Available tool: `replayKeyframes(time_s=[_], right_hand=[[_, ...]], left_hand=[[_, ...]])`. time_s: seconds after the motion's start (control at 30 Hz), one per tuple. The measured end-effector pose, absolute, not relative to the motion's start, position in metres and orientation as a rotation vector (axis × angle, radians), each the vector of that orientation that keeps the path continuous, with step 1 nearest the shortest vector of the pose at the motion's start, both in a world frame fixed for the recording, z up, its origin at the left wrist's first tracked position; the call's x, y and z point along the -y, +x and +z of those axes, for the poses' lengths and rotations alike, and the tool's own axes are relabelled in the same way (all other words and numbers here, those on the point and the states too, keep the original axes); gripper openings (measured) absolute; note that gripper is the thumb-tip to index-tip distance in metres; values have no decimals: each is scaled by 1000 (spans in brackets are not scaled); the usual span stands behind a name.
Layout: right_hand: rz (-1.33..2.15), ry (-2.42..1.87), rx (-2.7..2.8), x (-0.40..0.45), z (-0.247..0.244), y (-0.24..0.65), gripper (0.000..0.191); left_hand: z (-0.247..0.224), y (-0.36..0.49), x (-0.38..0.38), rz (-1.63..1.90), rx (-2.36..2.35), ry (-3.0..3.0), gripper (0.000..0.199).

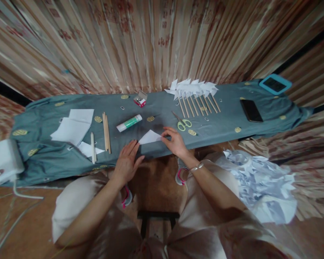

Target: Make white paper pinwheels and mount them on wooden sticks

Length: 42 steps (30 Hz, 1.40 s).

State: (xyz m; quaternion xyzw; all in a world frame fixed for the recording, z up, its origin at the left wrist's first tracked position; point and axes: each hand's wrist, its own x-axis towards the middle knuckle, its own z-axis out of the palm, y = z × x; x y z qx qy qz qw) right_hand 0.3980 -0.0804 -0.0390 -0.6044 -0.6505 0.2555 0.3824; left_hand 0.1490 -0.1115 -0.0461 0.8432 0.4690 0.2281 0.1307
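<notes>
A white piece of paper folded into a triangle (150, 137) lies at the front edge of the cloth-covered table. My right hand (175, 142) pinches its right corner between thumb and fingers. Flat on the cloth, my left hand (126, 162) has its fingers stretched out, with the fingertips at the paper's left corner. Just beyond the paper lies a glue stick (129, 123) with a green and white label. Green-handled scissors (184, 124) rest behind my right hand.
Paper pinwheels (193, 89) on wooden sticks lie at the back. Leftward are white paper sheets (72, 126), wooden sticks (106, 132) and a pale pointed tool (93, 147). A small red box (140, 99), a phone (251, 110), a blue-framed device (275, 84) and a white box (4, 162) are also there.
</notes>
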Motion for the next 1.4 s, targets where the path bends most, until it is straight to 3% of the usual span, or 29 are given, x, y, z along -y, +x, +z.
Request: replayKeyframes(time_s=[0.33, 0.7, 0.87, 1.1, 1.4], right_hand=[[736, -1361, 1571, 84, -24, 398, 5], [740, -1344, 1574, 91, -10, 405, 7], [661, -1359, 1665, 89, -3, 427, 31], [208, -1982, 1784, 69, -5, 467, 31], [255, -2381, 1954, 53, 19, 455, 29]], left_hand=[[-11, 173, 73, 962, -1318, 1286, 76], [2, 192, 74, 893, -1186, 937, 50], [-3, 198, 72, 934, -1217, 836, 50], [-4, 200, 70, 1047, -1259, 790, 49], [16, 200, 75, 1241, -1283, 707, 48]])
